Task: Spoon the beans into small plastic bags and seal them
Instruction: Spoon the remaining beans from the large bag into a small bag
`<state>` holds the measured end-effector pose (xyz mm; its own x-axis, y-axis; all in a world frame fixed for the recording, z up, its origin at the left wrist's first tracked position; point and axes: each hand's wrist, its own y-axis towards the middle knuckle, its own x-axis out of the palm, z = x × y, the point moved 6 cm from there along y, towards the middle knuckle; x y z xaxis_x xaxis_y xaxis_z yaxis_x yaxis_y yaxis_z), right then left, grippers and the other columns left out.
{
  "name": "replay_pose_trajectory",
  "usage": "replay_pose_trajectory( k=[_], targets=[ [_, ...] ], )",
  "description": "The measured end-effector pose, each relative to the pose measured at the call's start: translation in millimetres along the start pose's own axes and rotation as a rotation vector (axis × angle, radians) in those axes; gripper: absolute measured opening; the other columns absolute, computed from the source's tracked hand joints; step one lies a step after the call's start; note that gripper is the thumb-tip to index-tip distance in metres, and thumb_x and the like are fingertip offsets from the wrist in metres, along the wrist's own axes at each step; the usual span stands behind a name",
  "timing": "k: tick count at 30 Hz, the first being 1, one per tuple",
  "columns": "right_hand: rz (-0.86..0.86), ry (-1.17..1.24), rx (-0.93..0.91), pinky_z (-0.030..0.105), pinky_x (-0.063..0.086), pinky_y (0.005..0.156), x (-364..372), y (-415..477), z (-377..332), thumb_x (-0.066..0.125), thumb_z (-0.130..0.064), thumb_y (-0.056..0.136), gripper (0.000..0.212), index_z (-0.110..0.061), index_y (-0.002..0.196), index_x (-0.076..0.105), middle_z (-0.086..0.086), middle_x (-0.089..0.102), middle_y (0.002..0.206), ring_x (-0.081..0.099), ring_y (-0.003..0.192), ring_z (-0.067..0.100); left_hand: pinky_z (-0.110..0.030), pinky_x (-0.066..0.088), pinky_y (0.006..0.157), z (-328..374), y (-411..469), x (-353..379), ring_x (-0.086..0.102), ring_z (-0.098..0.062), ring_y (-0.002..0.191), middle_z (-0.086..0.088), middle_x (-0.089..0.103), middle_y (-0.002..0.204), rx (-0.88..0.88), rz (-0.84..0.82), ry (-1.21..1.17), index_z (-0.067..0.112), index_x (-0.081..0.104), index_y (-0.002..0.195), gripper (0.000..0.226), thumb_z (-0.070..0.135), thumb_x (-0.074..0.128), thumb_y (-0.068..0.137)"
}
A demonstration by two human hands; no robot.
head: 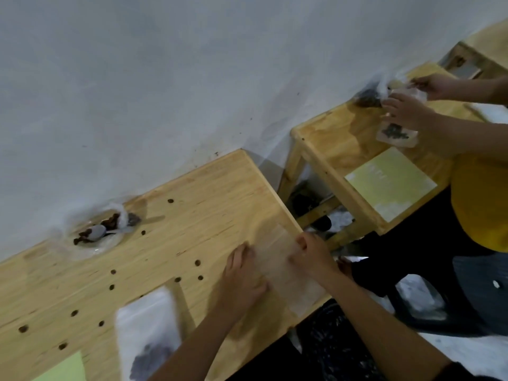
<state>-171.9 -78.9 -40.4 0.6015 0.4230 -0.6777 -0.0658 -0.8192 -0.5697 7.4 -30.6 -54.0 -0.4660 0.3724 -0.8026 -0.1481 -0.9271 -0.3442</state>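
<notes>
While the beans lie by a spoon near the wall, the left hand presses flat on an empty clear bag at the tabletop's right edge, and the right hand pinches it.

A plain work room: small wooden tables line a bare white wall, and a neighbour holds little bags too.

A pale grey wall backs a light wooden table and a second wooden table beside it.
</notes>
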Motion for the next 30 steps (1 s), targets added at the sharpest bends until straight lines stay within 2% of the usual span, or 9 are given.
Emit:
replay_pose_trajectory(
  k=[4, 6, 9, 12, 16, 18, 20, 24, 30],
  targets=[
    [-0.015, 0.117, -0.008, 0.024, 0.035, 0.058, 4.3, -1.7, -1.0, 0.061, -0.016, 0.085, 0.011, -0.014, 0.086, 0.05, 0.004, 0.05, 0.087, 0.046, 0.073, 0.015, -0.028, 0.02, 0.113, 1.6, -0.5, -0.9, 0.012, -0.017, 0.141, 0.002, 0.011, 0.153, 0.003, 0.014, 0.009, 0.018, 0.017, 0.147, 0.089, 0.049, 0.065, 0.078],
    [-0.049, 0.16, -0.021, 0.026, 0.035, 0.058, 6.6, -4.9, -4.4, 0.047, -0.01, 0.089, 0.003, -0.011, 0.087, 0.049, 0.012, 0.054, 0.089, 0.048, 0.073, 0.02, -0.029, 0.02, 0.114, 1.0, -2.2, -1.7, 0.012, -0.016, 0.141, 0.002, 0.011, 0.153, 0.006, 0.009, -0.016, 0.017, 0.016, 0.147, 0.091, 0.047, 0.067, 0.078],
    [-0.067, 0.202, -0.078, 0.03, 0.041, 0.062, 2.6, -11.0, -16.4, 0.037, -0.014, 0.095, 0.018, -0.016, 0.097, 0.054, 0.017, 0.06, 0.097, 0.058, 0.081, 0.031, -0.029, 0.022, 0.114, 0.4, -1.2, -9.1, 0.014, -0.016, 0.14, 0.001, 0.016, 0.152, -0.008, -0.038, -0.142, 0.014, 0.016, 0.148, 0.09, 0.042, 0.068, 0.079],
    [-0.065, 0.22, -0.148, 0.033, 0.045, 0.064, -6.4, -16.7, -35.9, 0.041, -0.016, 0.096, 0.017, -0.025, 0.094, 0.056, 0.015, 0.063, 0.092, 0.061, 0.084, 0.033, -0.024, 0.025, 0.109, 0.5, 2.4, -34.7, 0.024, -0.018, 0.136, -0.001, 0.027, 0.147, -0.026, -0.027, -0.334, 0.014, 0.021, 0.148, 0.08, 0.038, 0.065, 0.085],
    [-0.018, 0.089, -0.351, 0.029, 0.038, 0.063, -16.3, -30.9, -84.1, 0.052, -0.023, 0.093, 0.022, -0.002, 0.087, 0.058, 0.015, 0.057, 0.077, 0.052, 0.071, 0.024, -0.011, 0.042, 0.084, -2.5, -7.0, -87.6, 0.055, -0.01, 0.109, 0.009, 0.057, 0.119, 0.057, 0.029, -0.587, 0.024, 0.047, 0.131, 0.041, 0.031, 0.058, 0.092],
    [0.056, 0.018, -0.451, 0.027, 0.035, 0.065, -19.6, -41.4, -112.4, 0.058, -0.022, 0.09, 0.026, 0.002, 0.084, 0.06, 0.016, 0.059, 0.078, 0.053, 0.073, 0.023, -0.022, 0.051, 0.078, -13.7, -16.2, -111.6, 0.064, -0.014, 0.092, 0.007, 0.066, 0.099, 0.039, 0.053, -0.694, 0.03, 0.056, 0.114, 0.023, 0.019, 0.057, 0.093],
    [0.141, 0.053, -0.582, 0.017, 0.039, 0.065, -18.4, -49.3, -140.3, 0.066, -0.014, 0.085, 0.017, 0.002, 0.084, 0.065, 0.015, 0.063, 0.081, 0.059, 0.076, 0.025, -0.037, 0.053, 0.08, -28.7, -26.8, -132.0, 0.068, -0.026, 0.089, -0.002, 0.071, 0.091, 0.004, 0.091, -0.778, 0.031, 0.06, 0.103, 0.028, 0.006, 0.053, 0.093],
    [0.189, 0.136, -0.61, 0.007, 0.038, 0.07, 0.8, -64.7, -189.4, 0.073, -0.015, 0.078, 0.016, -0.009, 0.091, 0.065, -0.002, 0.054, 0.091, 0.053, 0.08, 0.01, -0.038, 0.05, 0.08, -58.5, -63.9, -168.5, 0.068, -0.033, 0.093, -0.018, 0.071, 0.097, -0.036, 0.181, -0.914, 0.024, 0.06, 0.104, 0.025, 0.003, 0.052, 0.094],
    [0.163, 0.349, -0.771, 0.006, 0.044, 0.066, 38.6, -110.4, -269.3, 0.076, -0.012, 0.075, 0.017, -0.018, 0.079, 0.061, -0.005, 0.058, 0.085, 0.056, 0.075, 0.005, -0.036, 0.055, 0.084, -100.0, -123.8, -220.6, 0.066, -0.019, 0.099, 0.004, 0.069, 0.105, -0.018, 0.342, -1.051, 0.025, 0.059, 0.112, 0.031, 0.001, 0.05, 0.094]
  ],
)
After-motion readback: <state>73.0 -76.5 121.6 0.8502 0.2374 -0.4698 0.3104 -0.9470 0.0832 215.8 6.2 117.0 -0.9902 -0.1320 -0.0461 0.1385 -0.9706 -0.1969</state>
